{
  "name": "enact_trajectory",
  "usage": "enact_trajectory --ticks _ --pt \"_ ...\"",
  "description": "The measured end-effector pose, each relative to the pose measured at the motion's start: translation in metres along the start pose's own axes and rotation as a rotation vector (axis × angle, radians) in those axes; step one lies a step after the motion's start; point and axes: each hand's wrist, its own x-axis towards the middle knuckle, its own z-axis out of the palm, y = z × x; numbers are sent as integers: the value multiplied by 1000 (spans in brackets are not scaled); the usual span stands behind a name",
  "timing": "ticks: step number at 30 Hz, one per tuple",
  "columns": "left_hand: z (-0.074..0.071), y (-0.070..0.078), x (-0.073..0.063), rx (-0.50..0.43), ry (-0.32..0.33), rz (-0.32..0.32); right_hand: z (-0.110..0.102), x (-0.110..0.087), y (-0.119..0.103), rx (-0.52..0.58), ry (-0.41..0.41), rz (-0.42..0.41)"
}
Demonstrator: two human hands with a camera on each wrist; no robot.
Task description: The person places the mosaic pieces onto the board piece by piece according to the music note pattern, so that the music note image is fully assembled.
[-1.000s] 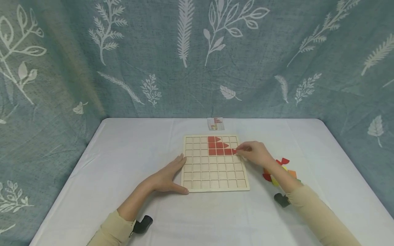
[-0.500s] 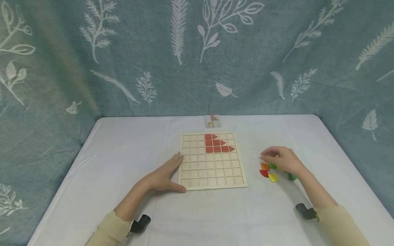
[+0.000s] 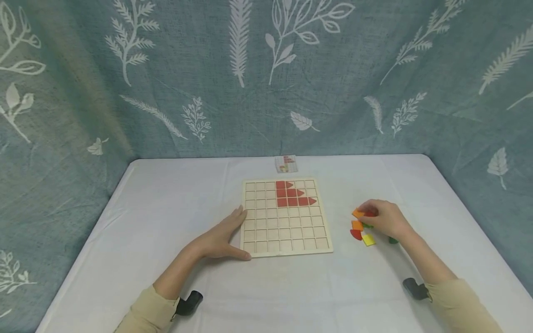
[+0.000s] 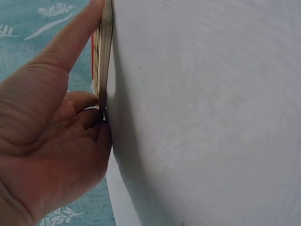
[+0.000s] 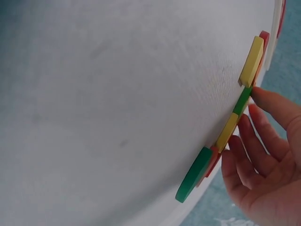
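Technician: State the grip.

Trainer: Right hand (image 3: 385, 217): thumb and forefinger tips are close together at an orange tile (image 3: 357, 213). Pinched or merely touched? That cannot be told. The tile is beyond the right edge of the board (image 3: 266, 235), among loose tiles (image 3: 368, 240) lying close together.

Technician: How should the tile handle?

Trainer: Expect a light, stiff part, not easily broken. The faces look smooth and may slip. Take hold by two opposite edges (a flat-face press would probably just slide it). Neighbouring tiles could drag along.

Technician: And the left hand (image 3: 224, 239)?

Trainer: Spread. The fingers lie against the board's left edge, the thumb at its near left corner. The board appears thin, rigid and light enough to shift on the table (image 3: 187, 185) if unsupported; its edges are the proper holding points.

Technician: Contents of the board?

Trainer: Red tiles (image 3: 281, 202) in the three rows nearest its far edge, each row ending in a point at the right.

Technician: Markings?

Trainer: No brand or lettering is readable. A card (image 3: 286, 163) just inside the table's far edge bears a small picture with red shapes; any print is too small to read.
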Motion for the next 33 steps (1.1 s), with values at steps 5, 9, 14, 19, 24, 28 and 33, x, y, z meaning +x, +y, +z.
enact_trajectory --ticks 5,9,14,19,24,28,33 --pt "0 -1 0 1 2 -2 1 1 -1 -3 17 7" --pt "1 -2 0 4 3 -2 1 1 -1 -7 33 -4" --pt "0 -1 0 4 5 -1 3 1 -5 72 23 26" --pt "-1 -1 -1 -2 4 3 10 4 -20 248 -38 73" --pt "-1 -1 -1 6 5 0 22 10 -38 373 -74 64" --pt "-1 -1 -1 13 6 -1 31 15 -53 434 -89 28" --pt "-3 1 -2 12 0 4 42 21 -72 468 -117 -13"
